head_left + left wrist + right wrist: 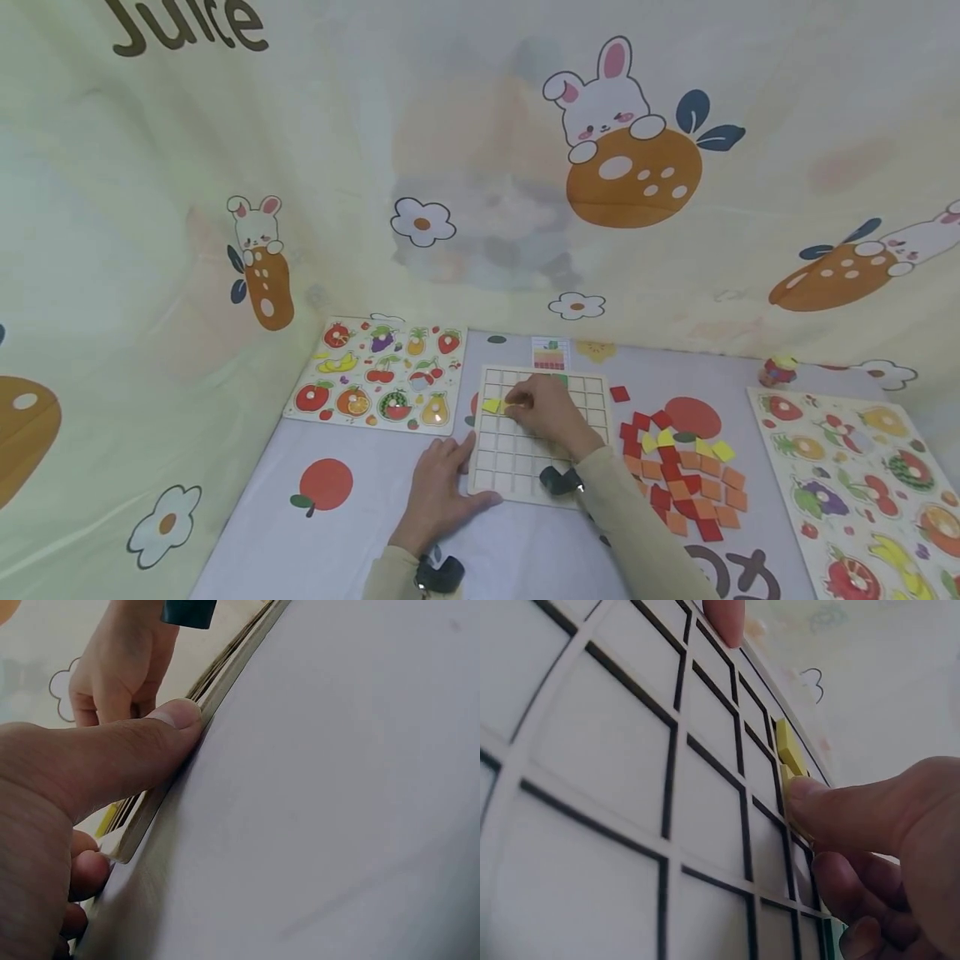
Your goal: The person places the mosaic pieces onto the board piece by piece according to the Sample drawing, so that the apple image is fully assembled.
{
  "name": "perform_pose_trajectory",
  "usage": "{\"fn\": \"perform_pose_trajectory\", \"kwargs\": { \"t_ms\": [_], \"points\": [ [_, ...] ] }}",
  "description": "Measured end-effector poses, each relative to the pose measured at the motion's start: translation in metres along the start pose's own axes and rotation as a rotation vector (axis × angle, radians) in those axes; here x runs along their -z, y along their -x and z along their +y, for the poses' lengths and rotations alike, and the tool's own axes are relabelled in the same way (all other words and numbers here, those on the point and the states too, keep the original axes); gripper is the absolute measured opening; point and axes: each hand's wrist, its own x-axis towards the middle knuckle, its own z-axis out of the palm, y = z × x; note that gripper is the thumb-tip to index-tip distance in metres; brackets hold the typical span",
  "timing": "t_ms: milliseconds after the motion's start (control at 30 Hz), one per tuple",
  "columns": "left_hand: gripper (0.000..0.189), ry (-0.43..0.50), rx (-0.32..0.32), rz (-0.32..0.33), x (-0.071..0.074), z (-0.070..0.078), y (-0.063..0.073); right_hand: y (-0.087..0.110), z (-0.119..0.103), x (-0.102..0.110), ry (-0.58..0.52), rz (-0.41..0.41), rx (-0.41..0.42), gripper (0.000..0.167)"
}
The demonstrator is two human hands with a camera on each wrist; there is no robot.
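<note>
From here I see the right hand (546,410) pinching 1 yellow tile (787,771) over the far-left part of the pale grid board (512,492), beside a 2nd yellow piece (491,405). The left hand (442,483), fingers spread and clasping nothing, braces the board's near-left corner. I'd square the tile to the raised ribs (674,855), then press evenly. It's flat and thin-edged; the ribs look smooth, perhaps wooden. Matte orange tiles (704,509) lie loose on the cloth-covered bench (547,554).
</note>
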Motion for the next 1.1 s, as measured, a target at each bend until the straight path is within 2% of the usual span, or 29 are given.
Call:
{"fn": "perform_pose_trajectory", "kwargs": {
  "t_ms": [167,333,500,600,733,900,1100],
  "points": [
    [0.099,0.010,0.004,-0.006,0.000,0.001,0.001,0.000,-0.002,-0.001,0.014,0.019,0.018,0.022],
    [0.099,-0.003,-0.006,0.000,0.000,0.000,0.001,-0.004,-0.005,-0.008,0.037,0.067,0.073,0.026],
    [0.098,-0.004,-0.025,0.016,-0.001,0.001,0.001,-0.006,-0.010,-0.017,0.053,0.076,0.052,0.028],
    [0.098,0.000,-0.021,0.004,-0.001,0.001,0.001,-0.006,-0.010,-0.020,0.064,0.079,0.043,0.027],
    [0.099,-0.001,-0.016,-0.003,-0.001,0.001,0.000,-0.005,-0.010,-0.020,0.079,0.087,0.065,0.027],
    [0.098,-0.001,-0.024,0.012,0.000,0.000,0.000,-0.006,-0.010,-0.019,0.093,0.073,0.103,0.030],
    [0.099,-0.001,-0.033,0.015,-0.001,-0.002,0.000,-0.008,-0.011,-0.021,0.078,0.031,0.103,0.023]
  ]
}}
